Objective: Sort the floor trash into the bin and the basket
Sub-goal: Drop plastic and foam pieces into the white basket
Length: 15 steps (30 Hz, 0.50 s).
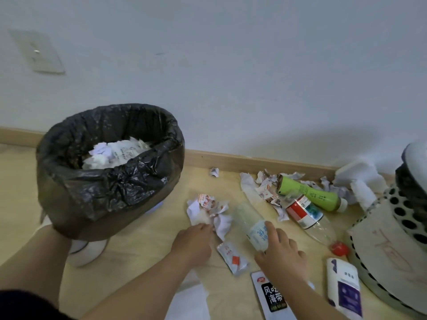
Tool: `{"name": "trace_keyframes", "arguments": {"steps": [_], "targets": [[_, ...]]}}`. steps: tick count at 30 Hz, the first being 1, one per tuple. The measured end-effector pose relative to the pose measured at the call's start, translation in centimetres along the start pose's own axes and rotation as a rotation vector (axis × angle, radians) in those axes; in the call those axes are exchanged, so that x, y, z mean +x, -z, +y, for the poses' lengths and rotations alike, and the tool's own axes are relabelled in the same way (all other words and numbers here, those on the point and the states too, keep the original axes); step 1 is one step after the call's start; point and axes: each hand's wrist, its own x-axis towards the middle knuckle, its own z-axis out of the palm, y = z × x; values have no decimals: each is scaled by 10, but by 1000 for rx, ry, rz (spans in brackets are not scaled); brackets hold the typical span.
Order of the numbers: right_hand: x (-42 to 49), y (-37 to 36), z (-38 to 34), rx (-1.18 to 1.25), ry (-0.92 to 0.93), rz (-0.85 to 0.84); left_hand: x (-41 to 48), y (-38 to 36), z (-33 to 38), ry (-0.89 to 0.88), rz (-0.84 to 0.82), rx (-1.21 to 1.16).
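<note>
Wooden floor [143,245] carries bin [92,192], basket [381,239], bottles [307,192], wrappers [232,257].

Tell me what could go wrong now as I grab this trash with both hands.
The right hand grips the clear bottle only near one end, so it may slip or knock the red-label bottle. The left hand pinches the crumpled paper; loose scraps could drop before reaching the bin.

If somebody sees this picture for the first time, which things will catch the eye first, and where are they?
The bin lined with a black bag stands at the left by the wall, with white paper scraps inside. In the middle, among trash scattered on the floor, the left hand touches crumpled paper and the right hand grips a clear bottle. A perforated basket stands at the right edge.
</note>
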Motion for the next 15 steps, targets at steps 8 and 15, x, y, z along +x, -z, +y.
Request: {"name": "trace_keyframes", "arguments": {"steps": [8, 15], "targets": [[-36, 10, 39, 222, -54, -119, -30, 3, 24, 24, 243, 98], [-48, 41, 46, 692, 7, -67, -54, 38, 84, -277, 310, 151]]}}
